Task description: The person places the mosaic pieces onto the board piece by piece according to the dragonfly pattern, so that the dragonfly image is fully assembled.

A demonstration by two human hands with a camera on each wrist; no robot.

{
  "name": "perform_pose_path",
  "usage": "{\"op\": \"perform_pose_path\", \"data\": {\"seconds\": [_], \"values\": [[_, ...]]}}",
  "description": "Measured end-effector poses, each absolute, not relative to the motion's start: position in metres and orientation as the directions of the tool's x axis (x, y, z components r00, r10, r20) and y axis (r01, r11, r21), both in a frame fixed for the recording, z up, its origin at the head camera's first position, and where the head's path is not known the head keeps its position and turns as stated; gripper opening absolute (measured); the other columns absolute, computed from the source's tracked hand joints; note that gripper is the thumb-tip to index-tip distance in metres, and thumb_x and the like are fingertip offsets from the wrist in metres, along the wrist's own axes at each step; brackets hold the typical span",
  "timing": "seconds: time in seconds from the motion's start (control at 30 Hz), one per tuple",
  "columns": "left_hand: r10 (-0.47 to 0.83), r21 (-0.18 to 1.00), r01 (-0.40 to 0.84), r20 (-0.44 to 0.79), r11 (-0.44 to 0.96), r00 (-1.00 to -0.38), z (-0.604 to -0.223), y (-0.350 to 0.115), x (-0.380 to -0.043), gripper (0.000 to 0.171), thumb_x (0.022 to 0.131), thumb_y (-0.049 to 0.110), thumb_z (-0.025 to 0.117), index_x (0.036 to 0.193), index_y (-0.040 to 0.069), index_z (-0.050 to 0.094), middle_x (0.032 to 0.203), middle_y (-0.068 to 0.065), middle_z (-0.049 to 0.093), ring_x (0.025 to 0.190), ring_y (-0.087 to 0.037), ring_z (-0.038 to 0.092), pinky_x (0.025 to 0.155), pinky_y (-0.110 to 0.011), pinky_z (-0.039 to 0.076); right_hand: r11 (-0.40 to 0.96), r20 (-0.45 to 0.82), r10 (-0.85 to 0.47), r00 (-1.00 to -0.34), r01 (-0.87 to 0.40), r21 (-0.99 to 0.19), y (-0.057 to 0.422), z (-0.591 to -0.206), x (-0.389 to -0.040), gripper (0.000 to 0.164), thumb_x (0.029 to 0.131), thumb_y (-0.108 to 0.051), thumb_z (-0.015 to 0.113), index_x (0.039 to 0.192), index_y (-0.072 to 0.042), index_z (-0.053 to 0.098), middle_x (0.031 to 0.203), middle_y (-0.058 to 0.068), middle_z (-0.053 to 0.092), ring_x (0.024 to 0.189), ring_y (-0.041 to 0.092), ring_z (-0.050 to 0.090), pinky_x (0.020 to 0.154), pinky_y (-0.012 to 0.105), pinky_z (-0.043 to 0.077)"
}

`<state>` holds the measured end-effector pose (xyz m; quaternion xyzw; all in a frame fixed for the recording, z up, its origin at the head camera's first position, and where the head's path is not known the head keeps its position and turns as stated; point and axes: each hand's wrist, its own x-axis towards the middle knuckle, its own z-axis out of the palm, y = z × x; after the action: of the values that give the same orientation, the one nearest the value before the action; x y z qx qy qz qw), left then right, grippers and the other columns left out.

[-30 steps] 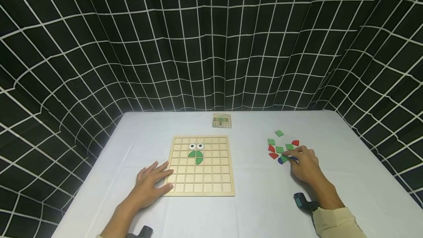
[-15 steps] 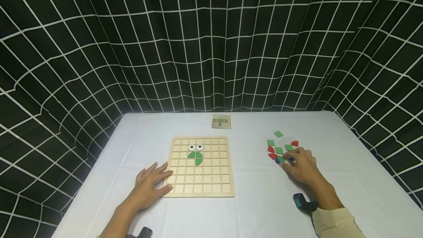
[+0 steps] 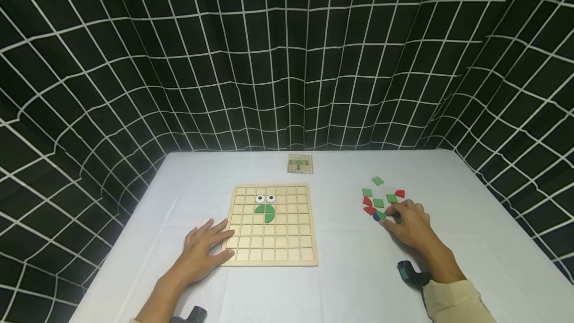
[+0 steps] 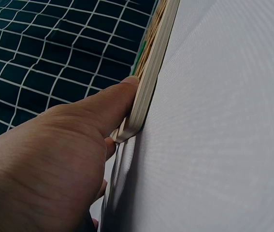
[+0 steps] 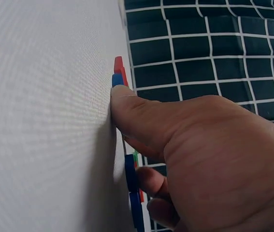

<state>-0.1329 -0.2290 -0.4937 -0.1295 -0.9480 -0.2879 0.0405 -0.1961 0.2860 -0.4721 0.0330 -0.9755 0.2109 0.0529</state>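
On the white table lies a wooden grid board [image 3: 287, 243], with two round eye pieces [image 3: 265, 199] and several green rounded pieces [image 3: 269, 217] in its cells. My left hand [image 3: 202, 253] rests at the board's left edge, fingers spread, thumb on the lower corner; the left wrist view shows that thumb [image 4: 110, 104] on the rim. To the right, my right hand [image 3: 411, 226] bends over loose flat pieces, its thumb and forefinger at a small green piece [image 3: 381, 215]. A blue piece [image 3: 375, 217] lies beside it. The right wrist view shows the thumb [image 5: 129, 108] against a blue piece [image 5: 117, 79].
Green squares [image 3: 378, 203] and red quarter-circles [image 3: 369, 211] lie scattered around the right hand. A small pattern card [image 3: 300, 163] lies behind the board. A black curtain with white grid lines [image 3: 287, 64] surrounds the table [image 3: 341, 283].
The right hand's thumb has shifted slightly left among the pieces, and the small green and blue pieces have slid a little left. The left hand and the board have stayed put.
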Motion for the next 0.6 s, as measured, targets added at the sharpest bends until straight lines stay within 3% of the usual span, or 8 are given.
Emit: {"op": "perform_pose_path", "data": {"seconds": [0.23, 0.43, 0.6], "values": [[0.231, 0.544, 0.274, 0.146, 0.793, -0.962, -0.494, -0.231, -0.134, 0.05, 0.083, 0.047, 0.072, 0.126, 0.022, 0.065, 0.148, 0.001, 0.042, 0.141, -0.033, 0.023, 0.11, -0.058, 0.002, 0.878, 0.169, -0.049, -0.984, -0.123, -0.463, 0.286, -0.469, -0.196, 0.03, 0.08, -0.022, 0.076, 0.1, -0.002, 0.069, 0.108, 0.02, 0.057, 0.103, 0.039, 0.045, 0.084, 0.057, 0.037], [0.232, 0.547, 0.272, 0.143, 0.791, -0.962, -0.495, -0.231, -0.136, 0.052, 0.082, 0.05, 0.071, 0.126, 0.023, 0.065, 0.148, 0.001, 0.042, 0.141, -0.033, 0.023, 0.11, -0.058, 0.002, 0.837, 0.318, -0.07, -0.945, -0.229, -0.496, 0.284, -0.453, -0.192, 0.032, 0.077, -0.017, 0.081, 0.1, 0.0, 0.069, 0.106, 0.02, 0.062, 0.101, 0.036, 0.048, 0.09, 0.057, 0.032], [0.223, 0.54, 0.256, 0.127, 0.802, -0.967, -0.495, -0.231, -0.135, 0.054, 0.082, 0.053, 0.07, 0.127, 0.024, 0.064, 0.149, 0.002, 0.041, 0.142, -0.031, 0.022, 0.111, -0.057, 0.001, 0.814, 0.421, -0.097, -0.902, -0.315, -0.487, 0.273, -0.438, -0.187, 0.028, 0.075, -0.014, 0.082, 0.096, -0.002, 0.069, 0.103, 0.019, 0.063, 0.098, 0.034, 0.049, 0.085, 0.055, 0.033]]}}
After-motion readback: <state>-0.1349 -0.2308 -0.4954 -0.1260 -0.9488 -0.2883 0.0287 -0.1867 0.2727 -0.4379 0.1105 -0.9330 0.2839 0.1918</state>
